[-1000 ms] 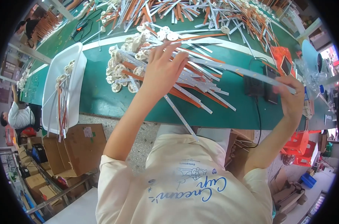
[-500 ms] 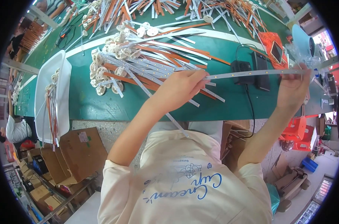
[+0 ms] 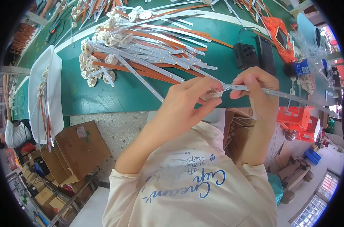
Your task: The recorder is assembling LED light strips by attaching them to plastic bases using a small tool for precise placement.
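Over the table's front edge, my right hand [image 3: 261, 87] is closed on an LED strip [image 3: 283, 94], pinching it near its left end. The strip's other end reaches out to the right. Right beside it, my left hand [image 3: 191, 100] is closed on a small whitish round piece [image 3: 213, 94], partly hidden by the fingers. Thin wires seem to join this piece to the strip's end. Behind my hands lies a pile of LED strips [image 3: 153, 55], grey and orange-brown, with white round ends [image 3: 90, 62] bunched at the left.
A white tray [image 3: 56, 87] with a few strips stands at the table's left. Beyond the pile are a black boxy device [image 3: 245, 55], a phone [image 3: 281, 39] on an orange bag and a blue-labelled roll [image 3: 301, 68]. A cardboard box [image 3: 83, 151] sits below left.
My right hand has come left and inward along the strip. The left hand has moved slightly right and down and now holds the whitish piece in view. The camera view has shifted a little.
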Motion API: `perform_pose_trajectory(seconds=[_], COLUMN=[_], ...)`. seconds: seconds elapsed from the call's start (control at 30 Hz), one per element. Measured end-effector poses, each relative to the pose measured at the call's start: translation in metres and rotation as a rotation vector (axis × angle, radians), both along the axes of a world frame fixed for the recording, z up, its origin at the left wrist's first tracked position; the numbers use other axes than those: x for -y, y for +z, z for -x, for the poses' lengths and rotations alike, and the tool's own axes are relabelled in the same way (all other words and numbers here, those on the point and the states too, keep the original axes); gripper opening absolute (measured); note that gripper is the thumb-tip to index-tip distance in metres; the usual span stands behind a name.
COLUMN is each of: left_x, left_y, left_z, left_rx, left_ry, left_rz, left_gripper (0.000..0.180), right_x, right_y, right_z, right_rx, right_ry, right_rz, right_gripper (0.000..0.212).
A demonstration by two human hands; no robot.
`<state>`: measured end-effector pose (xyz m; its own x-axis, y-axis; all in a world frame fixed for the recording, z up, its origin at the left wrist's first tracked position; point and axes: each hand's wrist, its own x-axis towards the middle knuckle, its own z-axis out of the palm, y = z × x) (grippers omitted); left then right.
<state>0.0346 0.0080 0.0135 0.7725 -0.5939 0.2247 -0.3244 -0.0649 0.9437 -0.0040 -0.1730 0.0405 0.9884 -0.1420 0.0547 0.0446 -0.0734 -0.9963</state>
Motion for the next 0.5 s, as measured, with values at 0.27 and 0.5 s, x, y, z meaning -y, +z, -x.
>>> perform_pose_trajectory(seconds=[0.27, 0.5], left_x=[-0.007, 0.005], left_y=[-0.002, -0.011], left_z=[0.003, 0.008], left_rx=[0.377, 0.637], left_ry=[0.087, 0.440], left_rz=[-0.165, -0.104], left_gripper=[0.022, 0.036], right_x=[-0.012, -0.033], right_y=[0.002, -0.004], right_z=[0.006, 0.008], right_rx=[0.062, 0.101], right_ry=[0.133, -0.123], right_rz=[-0.030, -0.162], right_gripper=[0.008, 0.015])
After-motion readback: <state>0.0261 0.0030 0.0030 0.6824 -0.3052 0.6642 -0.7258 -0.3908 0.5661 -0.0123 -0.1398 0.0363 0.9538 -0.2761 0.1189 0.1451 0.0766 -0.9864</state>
